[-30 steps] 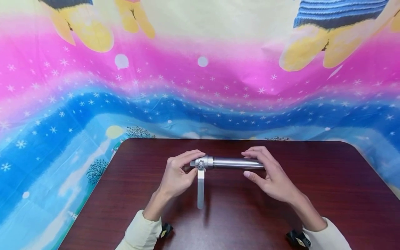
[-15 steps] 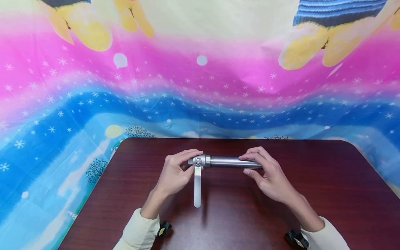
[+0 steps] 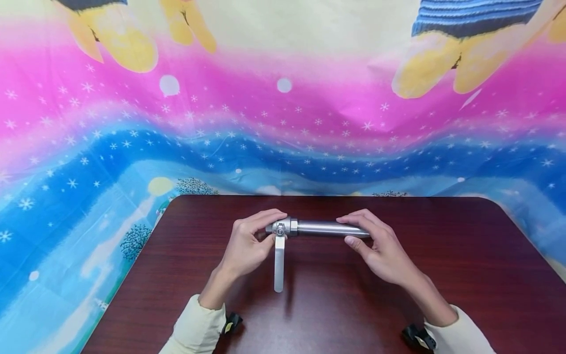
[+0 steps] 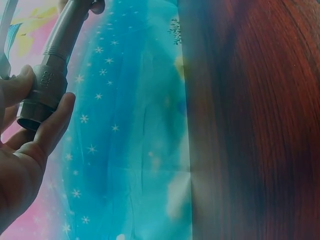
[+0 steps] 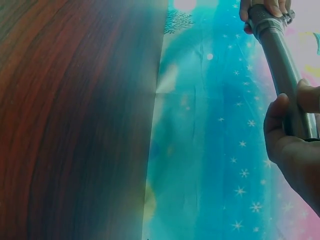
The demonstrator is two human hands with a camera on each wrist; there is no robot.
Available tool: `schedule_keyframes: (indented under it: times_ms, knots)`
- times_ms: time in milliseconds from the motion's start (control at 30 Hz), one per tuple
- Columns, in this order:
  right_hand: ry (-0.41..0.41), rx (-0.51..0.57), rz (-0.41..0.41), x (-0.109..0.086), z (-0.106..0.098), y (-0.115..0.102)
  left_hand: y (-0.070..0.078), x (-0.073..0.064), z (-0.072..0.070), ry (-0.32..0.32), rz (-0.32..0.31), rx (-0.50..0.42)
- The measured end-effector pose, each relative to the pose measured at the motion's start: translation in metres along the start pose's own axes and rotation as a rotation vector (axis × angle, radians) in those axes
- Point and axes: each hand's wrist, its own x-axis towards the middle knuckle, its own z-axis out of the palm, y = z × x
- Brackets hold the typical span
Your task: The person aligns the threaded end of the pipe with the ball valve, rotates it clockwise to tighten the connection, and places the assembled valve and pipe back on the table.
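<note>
A steel ball valve [image 3: 284,227] is joined to a smooth metal pipe [image 3: 320,228], both held level above the table. My left hand [image 3: 247,248] pinches the valve body between thumb and fingers; its flat lever [image 3: 279,265] points down toward me. In the left wrist view the valve's open hexagonal end [image 4: 31,116] faces my palm, and threads show where the pipe meets it. My right hand [image 3: 382,248] grips the pipe's far right end, thumb below and fingers over the top. The right wrist view shows thumb and fingers around the pipe [image 5: 280,60].
Beneath the hands lies a dark red-brown wooden table [image 3: 327,305] with rounded far corners. Behind it hangs a pink and blue cloth [image 3: 247,118] printed with snowflakes. Black straps [image 3: 417,338] sit at both cream sleeves.
The right thumb and fingers have drawn in around the pipe's end. Valve and pipe have shifted slightly left, with the left hand keeping its hold on the valve.
</note>
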Motion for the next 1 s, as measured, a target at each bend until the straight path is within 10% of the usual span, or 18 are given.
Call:
schedule_keyframes:
  times_ms: [500, 1000]
  knots:
    - [-0.054, 0.050, 0.058, -0.0016, -0.0029, -0.0001, 0.0004, -0.0011, 0.0017, 0.008, 0.019, 0.030]
    - [0.007, -0.008, -0.048, -0.0022, -0.0032, -0.0017, 0.0017, -0.0032, 0.0024, 0.013, -0.017, 0.028]
